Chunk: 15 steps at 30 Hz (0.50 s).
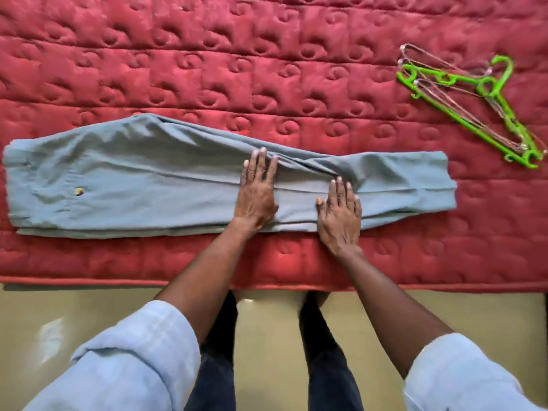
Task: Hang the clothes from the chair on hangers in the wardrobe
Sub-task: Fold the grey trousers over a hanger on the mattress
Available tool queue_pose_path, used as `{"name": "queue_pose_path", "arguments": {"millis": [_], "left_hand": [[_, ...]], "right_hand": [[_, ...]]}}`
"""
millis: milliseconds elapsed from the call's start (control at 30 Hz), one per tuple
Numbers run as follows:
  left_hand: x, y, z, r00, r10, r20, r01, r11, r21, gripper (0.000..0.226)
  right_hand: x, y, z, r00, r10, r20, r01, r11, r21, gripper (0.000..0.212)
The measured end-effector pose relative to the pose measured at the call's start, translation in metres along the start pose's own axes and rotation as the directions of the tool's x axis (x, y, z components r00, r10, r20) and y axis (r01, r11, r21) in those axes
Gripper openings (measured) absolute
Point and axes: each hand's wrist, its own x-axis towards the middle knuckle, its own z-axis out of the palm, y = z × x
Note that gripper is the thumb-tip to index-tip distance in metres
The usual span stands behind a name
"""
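A pair of grey-blue trousers lies folded lengthwise across the red quilted mattress, waistband at the left, leg ends at the right. My left hand rests flat on the middle of the trousers, fingers spread. Just to its right, my right hand also presses flat on the cloth near the front edge. Neither hand grips anything. A bright green plastic hanger lies at the far right of the mattress, stacked with several thin wire hangers.
The mattress's front edge runs across the view just in front of my legs. Below it is a shiny tan floor. No chair or wardrobe is in view.
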Motion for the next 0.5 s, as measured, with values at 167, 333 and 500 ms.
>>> {"name": "queue_pose_path", "arguments": {"millis": [167, 333, 500], "left_hand": [[0.017, 0.091, 0.037, 0.987, 0.119, -0.103, -0.119, 0.993, 0.007, 0.075], [0.029, 0.158, 0.069, 0.970, 0.186, -0.155, -0.182, 0.983, 0.039, 0.053], [0.034, 0.188, 0.091, 0.939, 0.291, -0.186, -0.276, 0.956, 0.100, 0.018]], "right_hand": [[0.010, 0.102, -0.046, 0.931, 0.248, -0.268, -0.159, 0.936, 0.313, 0.047], [0.050, 0.198, -0.087, 0.783, 0.580, -0.223, -0.450, 0.777, 0.441, 0.040], [0.074, 0.232, -0.104, 0.806, 0.578, 0.127, -0.567, 0.692, 0.447, 0.018]]}}
